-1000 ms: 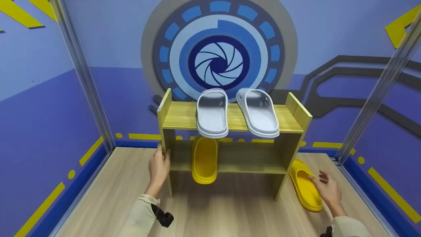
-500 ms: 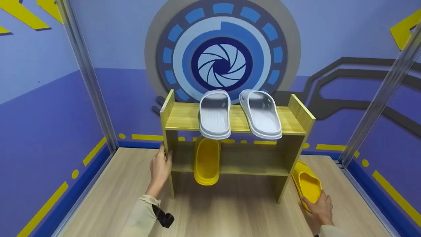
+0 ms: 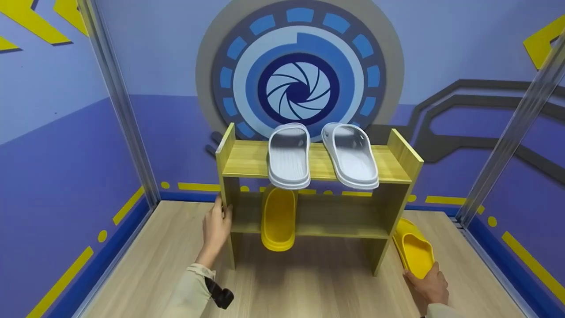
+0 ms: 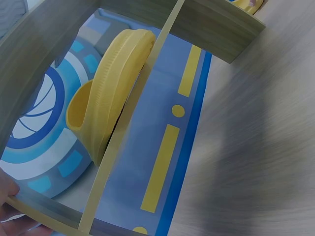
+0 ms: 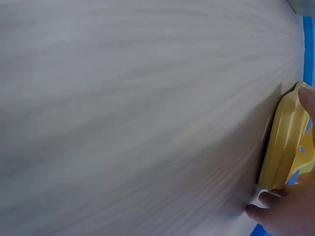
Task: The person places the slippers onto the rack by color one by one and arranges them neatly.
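Observation:
My left hand (image 3: 216, 225) grips the left side panel of a small wooden shoe rack (image 3: 340, 225); the left wrist view catches its fingers (image 4: 24, 226) around the panel's edge. On the floor to the right of the rack lies a yellow slipper (image 3: 417, 254), toe towards the back wall. My right hand (image 3: 430, 282) holds this slipper by its heel end, thumb on one side and fingers on the other. A second yellow slipper (image 3: 279, 221) sits on the rack's middle shelf, left of centre, its heel sticking out over the front edge.
Two pale grey slippers, a left one (image 3: 289, 161) and a slightly turned right one (image 3: 356, 159), stand on the top shelf. Behind the rack rises a blue-purple wall (image 3: 163, 132) with a round emblem. Metal posts (image 3: 128, 119) mark the corners above the wood-look floor (image 3: 304, 291).
My right hand has come from beside the yellow slipper's opening back to its heel and taken hold of it. The left hand has stayed on the rack's side panel.

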Tool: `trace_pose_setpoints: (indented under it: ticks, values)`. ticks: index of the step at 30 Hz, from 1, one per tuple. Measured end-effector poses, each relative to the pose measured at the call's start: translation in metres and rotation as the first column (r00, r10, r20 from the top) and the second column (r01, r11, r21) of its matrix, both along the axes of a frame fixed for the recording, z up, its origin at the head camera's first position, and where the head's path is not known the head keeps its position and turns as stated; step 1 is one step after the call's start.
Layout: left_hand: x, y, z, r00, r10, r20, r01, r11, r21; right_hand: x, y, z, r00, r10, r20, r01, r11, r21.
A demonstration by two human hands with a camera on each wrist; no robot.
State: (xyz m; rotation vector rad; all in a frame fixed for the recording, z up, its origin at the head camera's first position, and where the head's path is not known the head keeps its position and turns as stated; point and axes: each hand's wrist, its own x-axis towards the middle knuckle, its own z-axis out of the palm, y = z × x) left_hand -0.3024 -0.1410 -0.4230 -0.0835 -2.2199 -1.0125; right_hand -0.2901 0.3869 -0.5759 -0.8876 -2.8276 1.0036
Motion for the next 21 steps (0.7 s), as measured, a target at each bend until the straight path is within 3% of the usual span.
trace_pose_setpoints:
  ticks: [11, 21]
  values:
    - [0.001, 0.000, 0.001, 1.000, -0.012, 0.020, 0.012, 1.000, 0.004, 0.002, -0.004, -0.005, 0.990, -0.046, -0.131, 0.045, 0.999, -0.012]
    - [0.001, 0.000, 0.001, 1.000, -0.014, 0.014, 0.014, 1.000, 0.006, 0.005, -0.010, -0.004, 0.967, -0.088, -0.237, 0.101, 0.994, 0.046]
